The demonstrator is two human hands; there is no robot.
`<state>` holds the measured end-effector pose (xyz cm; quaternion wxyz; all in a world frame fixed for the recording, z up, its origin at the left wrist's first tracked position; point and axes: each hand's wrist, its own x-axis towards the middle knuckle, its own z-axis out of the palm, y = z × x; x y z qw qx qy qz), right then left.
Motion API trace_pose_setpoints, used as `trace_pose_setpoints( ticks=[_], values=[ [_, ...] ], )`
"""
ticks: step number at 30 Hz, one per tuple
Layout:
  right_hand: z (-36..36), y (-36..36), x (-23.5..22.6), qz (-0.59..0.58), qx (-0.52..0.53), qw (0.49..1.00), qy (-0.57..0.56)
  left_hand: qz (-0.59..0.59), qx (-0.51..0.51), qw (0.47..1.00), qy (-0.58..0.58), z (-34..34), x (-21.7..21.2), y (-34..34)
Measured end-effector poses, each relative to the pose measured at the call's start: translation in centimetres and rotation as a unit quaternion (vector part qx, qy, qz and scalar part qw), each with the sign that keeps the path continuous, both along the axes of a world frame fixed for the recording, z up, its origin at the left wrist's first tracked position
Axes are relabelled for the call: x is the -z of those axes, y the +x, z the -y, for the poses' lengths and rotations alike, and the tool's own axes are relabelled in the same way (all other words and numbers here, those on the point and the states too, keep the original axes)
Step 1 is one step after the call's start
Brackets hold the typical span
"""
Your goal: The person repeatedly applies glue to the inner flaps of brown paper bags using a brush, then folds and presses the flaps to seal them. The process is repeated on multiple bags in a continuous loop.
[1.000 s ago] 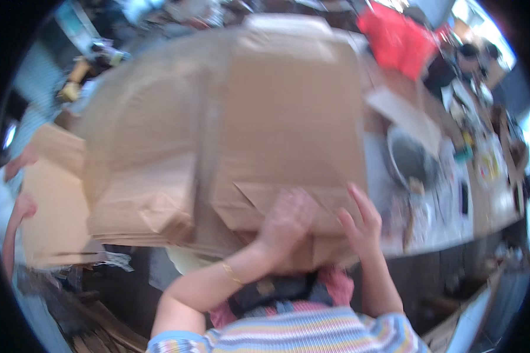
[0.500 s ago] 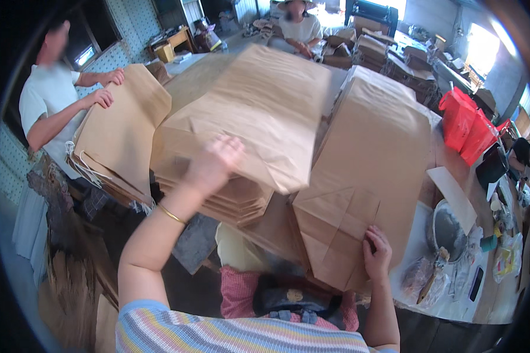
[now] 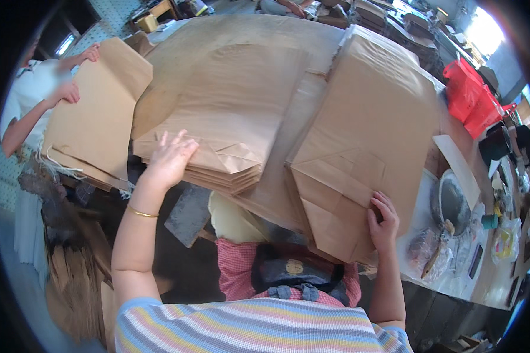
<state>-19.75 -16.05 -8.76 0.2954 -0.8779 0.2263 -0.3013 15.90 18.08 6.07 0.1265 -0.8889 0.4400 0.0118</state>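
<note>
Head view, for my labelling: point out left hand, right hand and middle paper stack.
Left hand [image 3: 169,160], head view, back of hand.
Right hand [image 3: 388,225], head view, back of hand.
Middle paper stack [image 3: 232,109], head view, top sheet.

A knitted top [image 3: 241,326] fills the bottom of the frame, its wavy bands pale blue, white, yellow, pink and grey. The short sleeve at lower left ends in a plain light-blue cuff [image 3: 138,302]. A slim gold-coloured bangle [image 3: 142,213] circles the left forearm [image 3: 136,241]. At lower centre show red-and-white checked cloth [image 3: 235,267] and a black piece [image 3: 321,272] bearing a gold-coloured emblem [image 3: 294,267].
</note>
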Motion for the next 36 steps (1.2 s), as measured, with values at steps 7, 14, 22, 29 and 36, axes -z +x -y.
trace_pose_setpoints(
  ticks=[7,14,22,29,36],
  values=[
    [3.6,-2.6,-2.6,-0.149,0.12,0.98,-0.061,-0.168,0.284,0.939,-0.103,15.0,3.5,-11.7],
    [6.9,-2.9,-3.4,-0.25,0.064,0.961,0.099,-0.203,0.12,0.97,-0.05,24.8,8.8,-10.5],
    [8.2,0.5,-4.1,-0.28,0.04,0.956,0.082,-0.306,0.088,0.935,-0.156,26.9,9.3,-10.8],
    [9.8,-2.0,-5.2,-0.235,-0.202,0.947,-0.085,-0.277,0.242,0.916,-0.162,22.8,8.5,-7.7],
    [5.7,-1.7,-5.5,-0.353,-0.135,0.878,-0.293,-0.038,0.243,0.967,0.064,23.1,7.9,-13.1]
  ],
)
